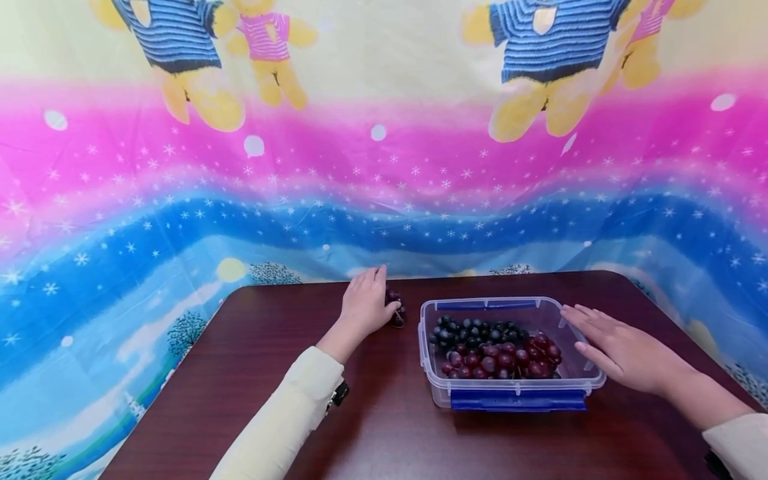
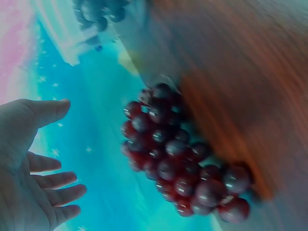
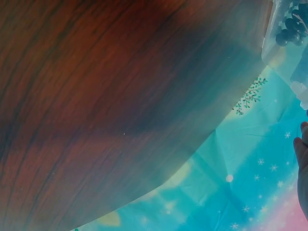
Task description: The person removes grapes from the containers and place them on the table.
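Note:
My left hand [image 1: 363,301] is at the back of the table beside a bunch of dark red grapes [image 1: 397,312], which it partly hides in the head view. From the left wrist, the hand [image 2: 29,180] has its thumb and fingers spread, with a gap between them and the grape bunch [image 2: 166,149]. A clear plastic box [image 1: 441,395] stands to the right without a lid on it. Black grapes [image 1: 474,331] lie at its back and red grapes [image 1: 507,360] at its front. My right hand [image 1: 627,350] rests its straight fingers against the box's right rim.
The dark brown wooden table [image 1: 252,373] has a rounded far corner on each side. Directly behind it hangs a printed cloth [image 1: 384,187] with bears and snowflakes. Blue locking flaps [image 1: 517,400] hang from the box's sides.

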Demonstrator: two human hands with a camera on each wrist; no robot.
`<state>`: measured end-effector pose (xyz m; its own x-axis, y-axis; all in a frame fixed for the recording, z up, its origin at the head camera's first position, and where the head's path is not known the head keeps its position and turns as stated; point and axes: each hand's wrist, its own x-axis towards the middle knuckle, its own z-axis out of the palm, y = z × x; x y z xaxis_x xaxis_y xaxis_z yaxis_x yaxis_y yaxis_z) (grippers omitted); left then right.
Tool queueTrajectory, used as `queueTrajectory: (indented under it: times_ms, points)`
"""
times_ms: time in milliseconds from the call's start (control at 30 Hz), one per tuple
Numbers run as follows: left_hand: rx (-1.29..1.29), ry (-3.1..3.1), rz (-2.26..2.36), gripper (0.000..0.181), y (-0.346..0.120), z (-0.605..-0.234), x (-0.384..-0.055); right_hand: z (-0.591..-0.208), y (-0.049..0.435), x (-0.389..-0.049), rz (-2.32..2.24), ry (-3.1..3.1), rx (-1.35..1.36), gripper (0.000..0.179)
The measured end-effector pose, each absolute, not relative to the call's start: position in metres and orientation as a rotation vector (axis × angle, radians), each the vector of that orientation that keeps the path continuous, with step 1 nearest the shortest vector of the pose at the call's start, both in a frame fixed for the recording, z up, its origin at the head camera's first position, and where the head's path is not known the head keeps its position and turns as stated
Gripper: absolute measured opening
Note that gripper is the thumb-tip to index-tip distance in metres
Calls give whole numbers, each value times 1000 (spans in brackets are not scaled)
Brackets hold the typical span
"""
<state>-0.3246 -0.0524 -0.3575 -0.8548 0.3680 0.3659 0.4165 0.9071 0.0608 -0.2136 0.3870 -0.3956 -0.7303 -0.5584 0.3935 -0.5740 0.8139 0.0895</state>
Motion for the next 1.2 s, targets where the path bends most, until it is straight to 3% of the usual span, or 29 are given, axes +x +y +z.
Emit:
queueTrajectory:
  times_ms: [1200]
  points:
    - [-1065,-2708,-80,86,48,-326,-256,-400,389,-212,67,-2597,817,62]
